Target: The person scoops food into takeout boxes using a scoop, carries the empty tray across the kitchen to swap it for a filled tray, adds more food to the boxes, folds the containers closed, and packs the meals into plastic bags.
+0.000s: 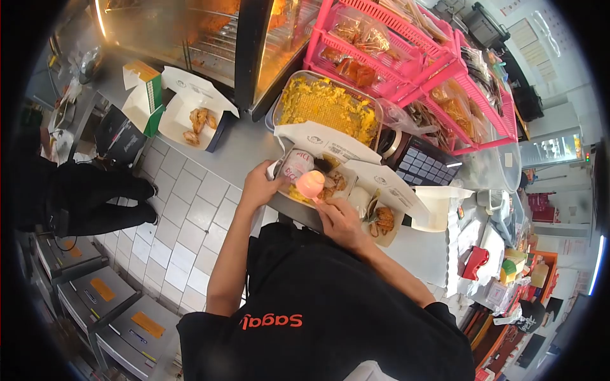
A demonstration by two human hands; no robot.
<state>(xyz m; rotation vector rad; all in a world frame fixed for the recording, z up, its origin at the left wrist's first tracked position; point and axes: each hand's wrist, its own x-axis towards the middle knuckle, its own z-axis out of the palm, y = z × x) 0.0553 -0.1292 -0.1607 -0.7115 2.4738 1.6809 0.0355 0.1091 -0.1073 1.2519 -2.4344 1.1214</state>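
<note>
Black shirt fabric fills the lower middle, with upside-down red letters reading "Saga" before a fold hides the rest. Beyond it, the right hand has its fingers closed on a pink scoop, its handle mostly hidden by them. The scoop's bowl is over the front of an open carton and covers some of the food; what it contains is hard to make out. At the carton's left end, the left hand has its fingers bent by the wall, near a paper-wrapped bundle – whether it grips either, I cannot tell. Red print on the wrap seems to read "RICE", partly cut off; the small lettering on the carton's lid is too fine to read.

Browned pieces of food lie beside the bundle. A second open carton sits just to the right, and a tray of yellow food stands behind, near a pink rack. Another person at the left is cut off – only dark clothing and legs are clear.
</note>
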